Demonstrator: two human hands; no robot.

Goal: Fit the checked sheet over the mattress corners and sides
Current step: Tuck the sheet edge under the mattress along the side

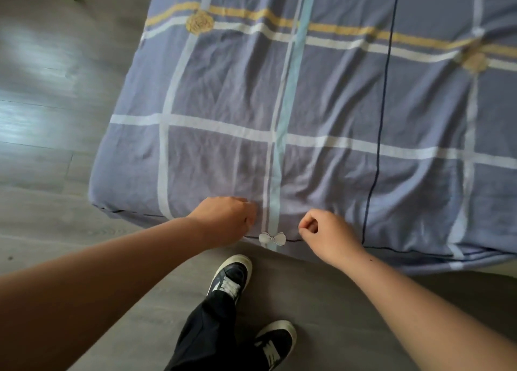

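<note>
The checked sheet (307, 105) lies over the mattress straight ahead of me, its long pale-blue stripe (282, 135) running away from me and down between my hands to the small bow (272, 237) at the near edge. My left hand (226, 219) and right hand (326, 236) are apart, both curled at that edge. Whether either actually pinches cloth I cannot tell; the near-left corner (98, 200) is closer to my left.
</note>
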